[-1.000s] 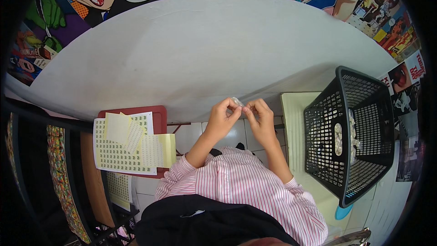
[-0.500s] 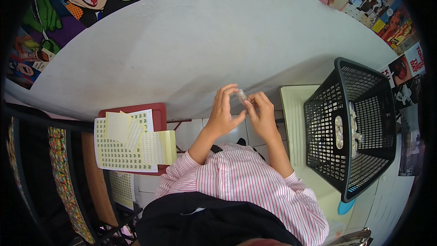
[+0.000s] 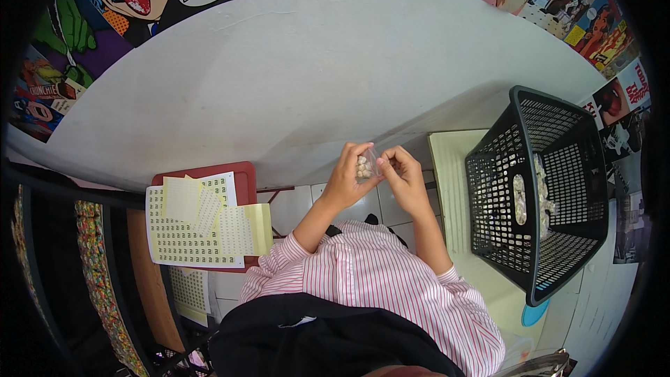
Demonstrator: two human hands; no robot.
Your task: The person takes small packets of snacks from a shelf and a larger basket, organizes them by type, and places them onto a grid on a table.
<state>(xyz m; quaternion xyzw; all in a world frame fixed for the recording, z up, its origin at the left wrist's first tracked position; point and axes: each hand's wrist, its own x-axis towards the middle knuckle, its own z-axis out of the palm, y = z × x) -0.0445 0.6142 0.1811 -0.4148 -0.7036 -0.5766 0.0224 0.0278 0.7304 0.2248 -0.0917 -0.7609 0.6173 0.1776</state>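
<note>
Clear plastic, the small pouch of pale beads [image 3: 363, 166] sits pinched between our left hand [image 3: 347, 178] and right hand [image 3: 403, 176], both closed on it above the white table edge [image 3: 307, 146]; loosened fingers would likely spill beads floorward.

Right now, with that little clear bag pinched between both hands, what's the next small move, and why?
Probably carry the small clear bag right and drop it into the black mesh basket. Both the left hand and right hand hold it, and similar small bags seem to lie in the basket already.
</note>
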